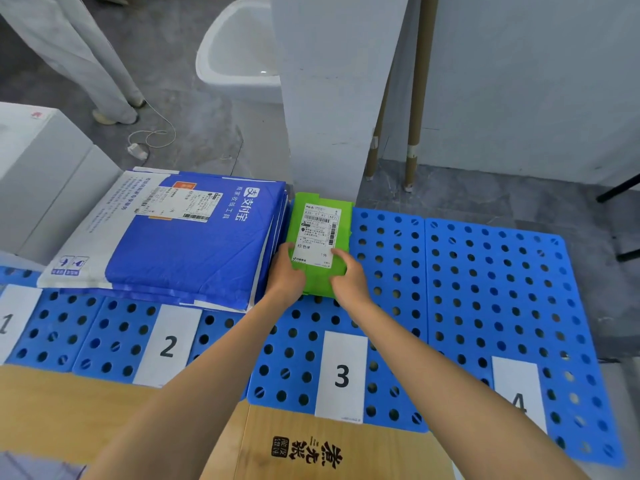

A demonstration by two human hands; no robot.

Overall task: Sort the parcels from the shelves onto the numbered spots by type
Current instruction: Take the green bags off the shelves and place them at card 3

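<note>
Green parcel (320, 216): flat, with a white shipping label on top. It lies at the far end of the blue perforated board (485, 289), in line with card 3 (343, 375) and well beyond it. Its left edge is just beside the stack of blue parcels (183, 244). Its far end reaches the foot of a white pillar (332, 98).

Left hand (287, 268): grip clamped on the green parcel's near left corner, fingers curled over the edge.
Right hand (348, 275): grip clamped on the near right corner, thumb on the label, fingers round the side.
Cannot tell whether the parcel rests fully on the board or is held just off it.

Blue parcels: several flat mailers, blue and white, with a label on the top one. The stack sits behind card 2 (169, 344) and reaches left toward card 1 (14, 320).

Cards: white, one black digit each, laid along the near part of the board, running 1 to 4 from left to right. Card 4 (517, 393) is at the near right.

Surroundings:
- A cardboard box (301, 445) with black printed characters runs under the board's near edge.
- White boxes (45, 161) stand at far left.
- The grey floor beyond holds a white cable and plug (138, 150) and a white basin (239, 53).
- Two cardboard tubes (419, 91) stand against the wall, right of the pillar.
- A person's pale trouser legs (86, 53) show at top left.
</note>
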